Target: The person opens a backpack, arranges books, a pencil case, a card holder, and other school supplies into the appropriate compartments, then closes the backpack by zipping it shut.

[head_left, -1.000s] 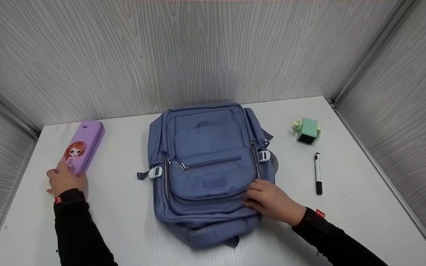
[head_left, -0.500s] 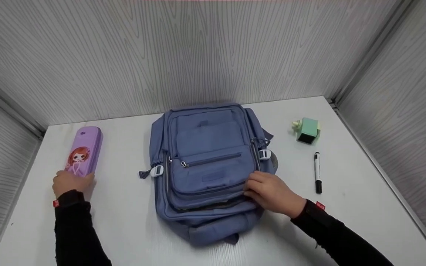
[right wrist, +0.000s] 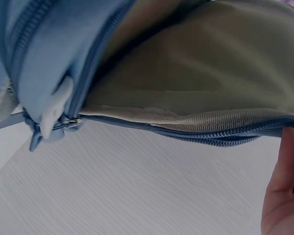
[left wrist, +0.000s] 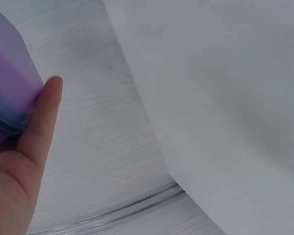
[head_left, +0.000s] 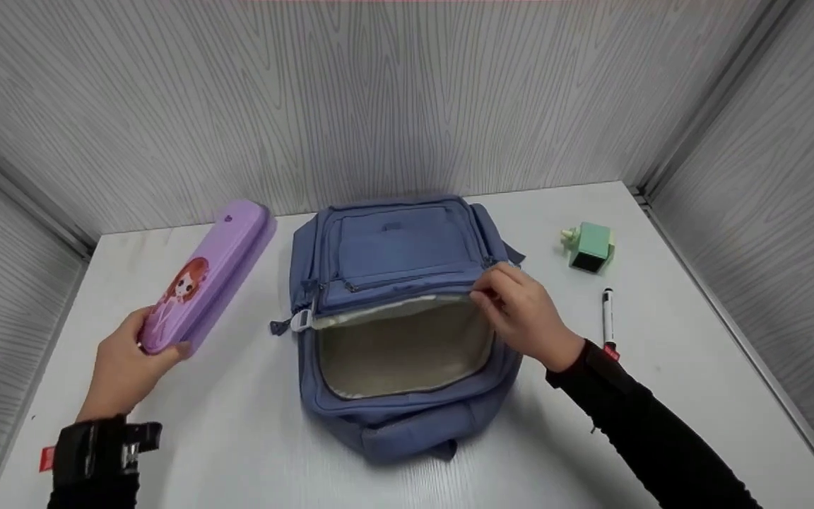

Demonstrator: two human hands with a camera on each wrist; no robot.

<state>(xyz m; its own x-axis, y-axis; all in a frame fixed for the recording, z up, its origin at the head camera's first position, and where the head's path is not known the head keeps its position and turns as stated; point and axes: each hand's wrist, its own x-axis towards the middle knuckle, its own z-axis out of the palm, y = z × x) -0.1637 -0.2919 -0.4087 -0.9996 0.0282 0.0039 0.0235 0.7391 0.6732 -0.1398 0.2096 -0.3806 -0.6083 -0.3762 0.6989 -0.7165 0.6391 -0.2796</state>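
Note:
A purple pencil case point(head_left: 216, 265) with a red-haired cartoon girl on its lid is gripped at its near end by my left hand point(head_left: 128, 364), tilted above the table. The left wrist view catches one side of the pencil case point(left wrist: 12, 68) and a finger along it. On the table lies a blue backpack point(head_left: 400, 247) with its front flap raised, so the pale lining point(head_left: 407, 346) inside shows. My right hand point(head_left: 523, 311) pinches the flap's edge at the right. In the right wrist view, zipper teeth point(right wrist: 220, 139) run along that edge up to my fingers point(right wrist: 286, 161).
Right of the backpack stands a green and black box-shaped object point(head_left: 591, 246). A white marker point(head_left: 608, 314) with black ends lies in front of it, partly covered by my right sleeve point(head_left: 633, 410). Grey wood-grain panels point(head_left: 379, 106) enclose the white table point(head_left: 704, 396) at the back and sides.
My left hand has lifted the pencil case off the table and brought it toward the backpack. My right hand has raised the flap up and back, opening the compartment wide.

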